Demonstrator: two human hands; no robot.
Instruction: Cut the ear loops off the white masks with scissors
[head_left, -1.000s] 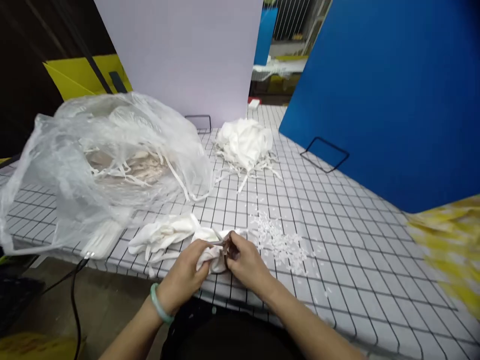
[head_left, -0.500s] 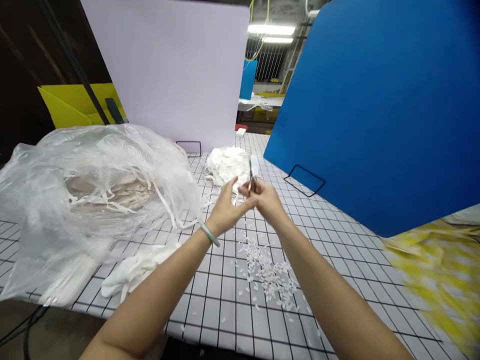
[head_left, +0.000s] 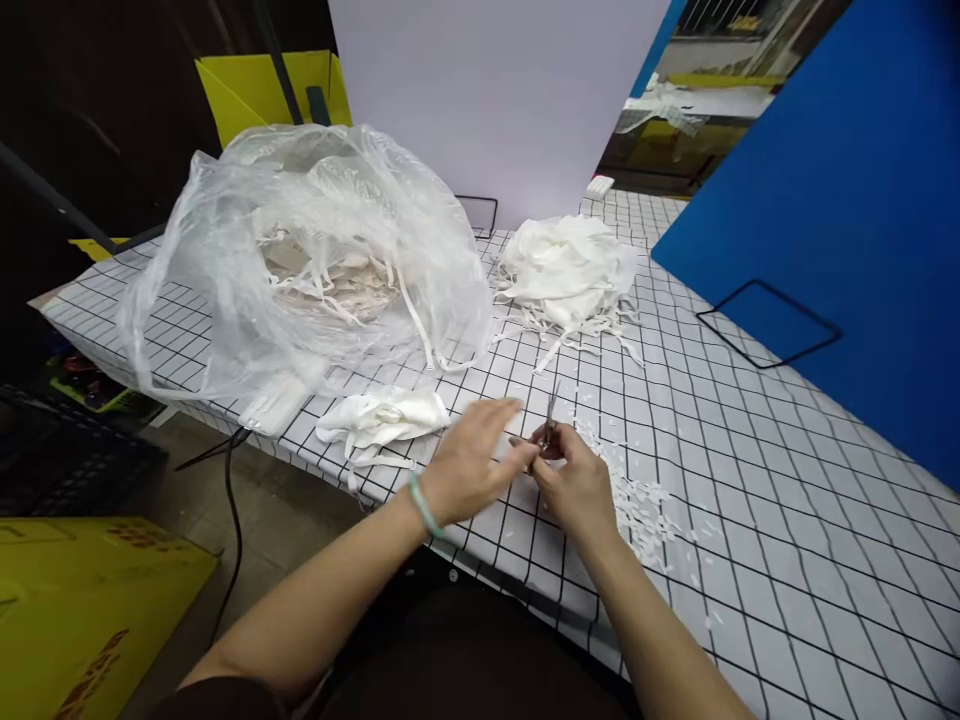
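My right hand (head_left: 571, 482) is closed on small metal scissors (head_left: 549, 426) whose blades point up and away over the checked table (head_left: 750, 480). My left hand (head_left: 475, 460), with a pale green bangle at the wrist, is beside it with fingers stretched toward the scissors, smeared by motion, holding nothing I can see. A small bunch of white masks with straps (head_left: 379, 420) lies just left of the hands. Small white clippings (head_left: 637, 495) are scattered right of my right hand.
A large clear plastic bag (head_left: 300, 260) with white straps and masks inside sits at the back left. A heap of white masks (head_left: 566, 265) lies at the back centre. A blue board (head_left: 847, 200) stands on the right, a pale board (head_left: 495, 90) behind. A yellow box (head_left: 82, 610) is on the floor.
Both hands came back down from near the far heap to the table's near edge. The white piece held one second ago is no longer in my hands. The view swung left and down.
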